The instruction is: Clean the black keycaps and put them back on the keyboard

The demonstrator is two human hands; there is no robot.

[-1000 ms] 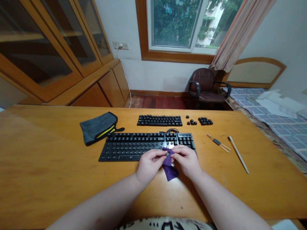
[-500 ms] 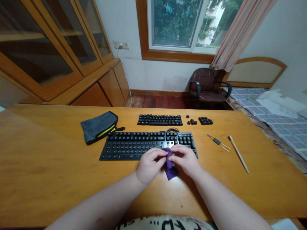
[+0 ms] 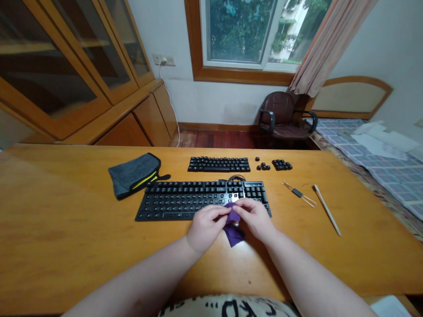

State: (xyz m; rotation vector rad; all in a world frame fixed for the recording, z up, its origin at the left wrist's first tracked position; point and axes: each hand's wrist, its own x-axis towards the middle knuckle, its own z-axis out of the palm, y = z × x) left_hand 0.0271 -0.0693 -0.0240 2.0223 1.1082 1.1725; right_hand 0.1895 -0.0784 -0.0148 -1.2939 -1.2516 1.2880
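My left hand (image 3: pixel 205 227) and my right hand (image 3: pixel 254 219) meet over the front edge of a black keyboard (image 3: pixel 185 200). Both pinch a small purple cloth (image 3: pixel 233 230) that hangs down between them onto the wooden desk (image 3: pixel 66 229). The fingers of both hands are closed on the cloth's upper end; whether anything is wrapped inside it I cannot tell. The hands hide the keyboard's front right corner.
Behind the keyboard lie rows of loose black keycaps (image 3: pixel 218 164) and smaller groups of keycaps (image 3: pixel 282 165). A grey pouch (image 3: pixel 135 175) lies at the left, a wire keycap puller (image 3: pixel 299 193) and a thin stick (image 3: pixel 326 209) at the right. Beyond the desk stands a chair (image 3: pixel 281 114).
Both hands have stayed together on the purple cloth, their fingers shifting slightly on its top end. The view has tilted a little.
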